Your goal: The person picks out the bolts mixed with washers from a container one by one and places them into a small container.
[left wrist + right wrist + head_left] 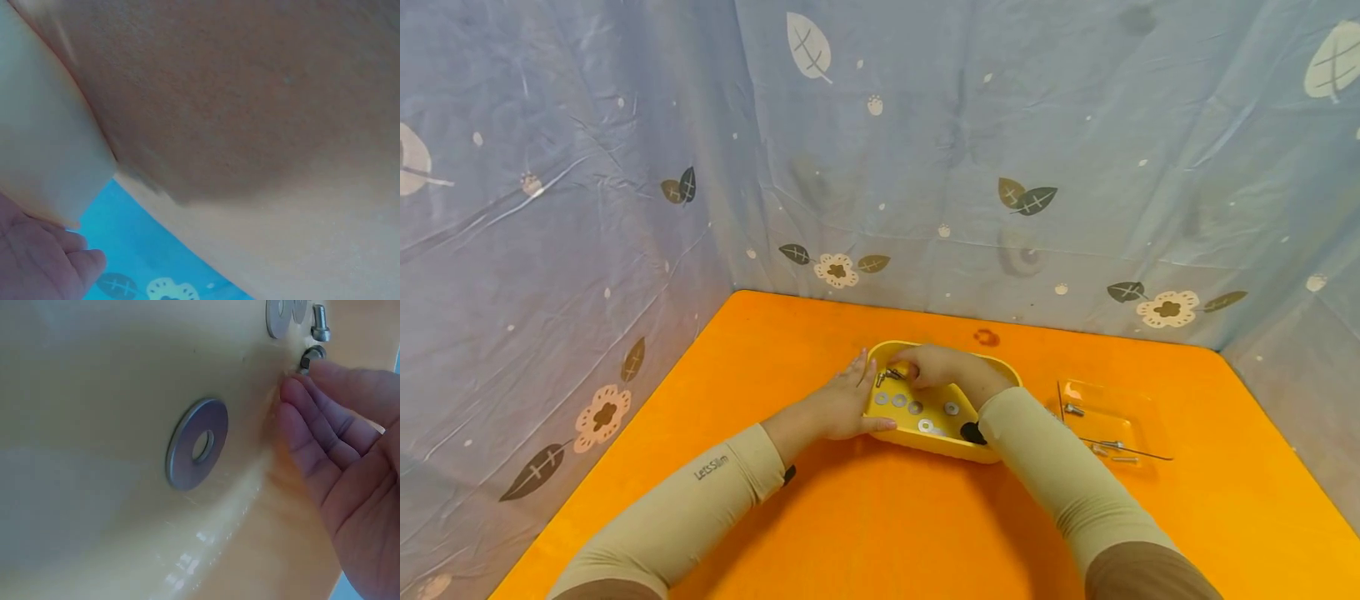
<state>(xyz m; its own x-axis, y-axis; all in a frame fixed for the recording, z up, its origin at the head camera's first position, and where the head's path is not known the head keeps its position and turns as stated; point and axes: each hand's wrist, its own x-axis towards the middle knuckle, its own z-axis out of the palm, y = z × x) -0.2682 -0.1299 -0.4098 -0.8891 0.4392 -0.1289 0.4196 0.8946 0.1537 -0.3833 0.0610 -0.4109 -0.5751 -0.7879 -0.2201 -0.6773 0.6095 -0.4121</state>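
A yellow tray [942,446] holds several flat washers [915,407] and a few small metal bolts [881,379] at its left end. My left hand [844,406] lies against the tray's left end, fingers spread and straight, thumb along the near rim. Reaching into the tray, my right hand [942,367] pinches a bolt [313,355] between thumb and fingertips beside the far wall. In the right wrist view another bolt [320,324] lies just past the fingertips, and a large washer [198,445] sits nearer the camera. Forearm and sleeve fill most of the left wrist view.
To the right, a clear plastic tray [1138,408] contains several bolts [1074,410] and thin metal rods [1138,452]. A dark round piece [973,432] is in the yellow tray's near right corner. Patterned curtains [925,167] border the orange table [880,533].
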